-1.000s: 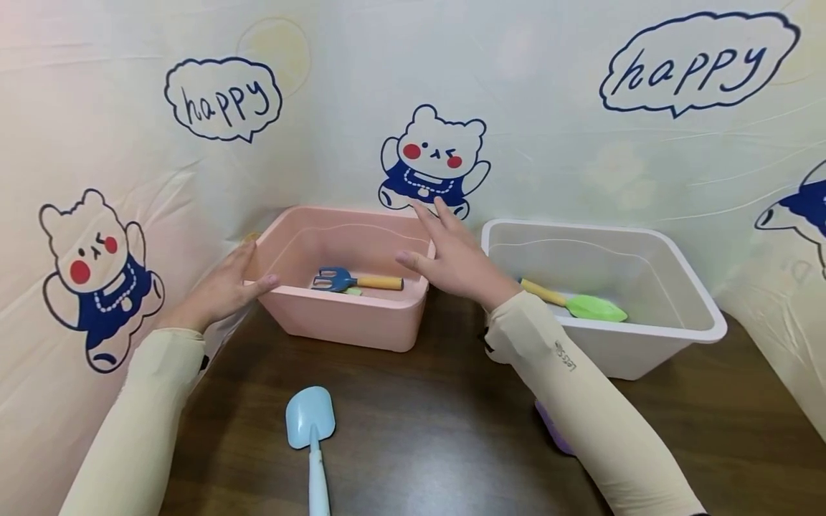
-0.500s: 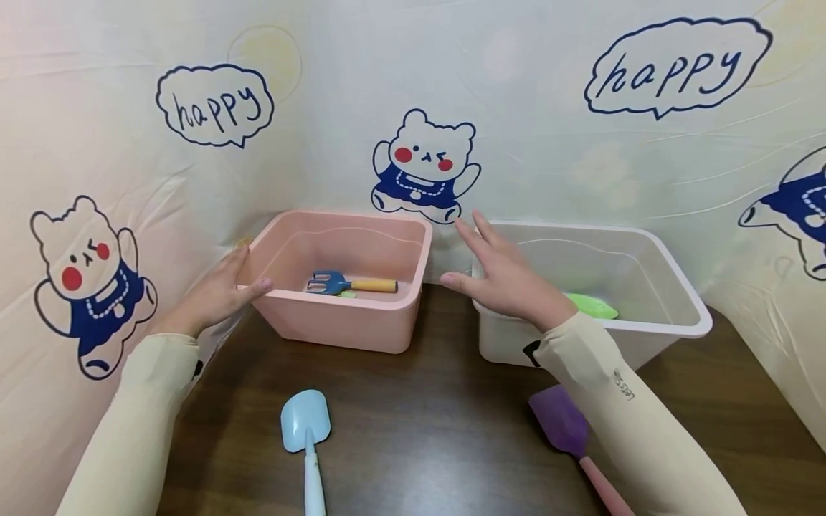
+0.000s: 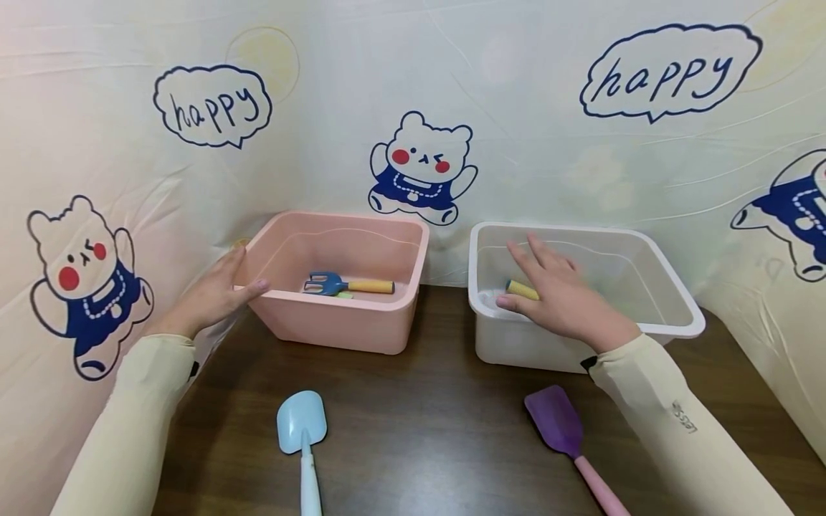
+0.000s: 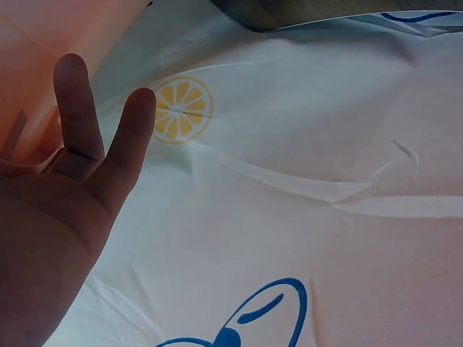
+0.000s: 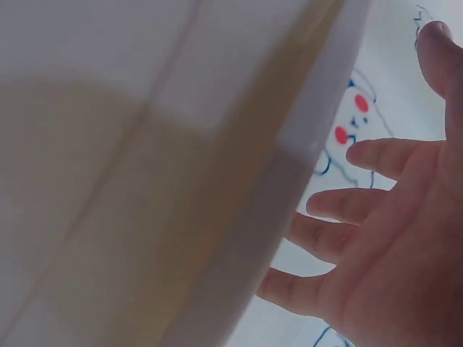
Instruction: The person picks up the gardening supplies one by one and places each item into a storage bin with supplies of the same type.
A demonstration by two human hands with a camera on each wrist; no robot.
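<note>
My left hand rests with straight fingers against the left front corner of a pink bin. The left wrist view shows the left hand with its fingers straight beside the pink bin's wall. A blue toy rake with a yellow handle lies in the pink bin. My right hand hovers flat inside a white bin, over a yellow tool handle whose other end it hides. In the right wrist view, the right hand has its fingers spread past the white bin's rim.
On the dark wooden table lie a light blue toy shovel, front left, and a purple spatula with a pink handle, front right. A printed cloth backdrop closes in the back and both sides.
My right hand moved right from the pink bin's rim and came down into the white bin, covering the green tool and uncovering the purple spatula. The left hand stayed put.
</note>
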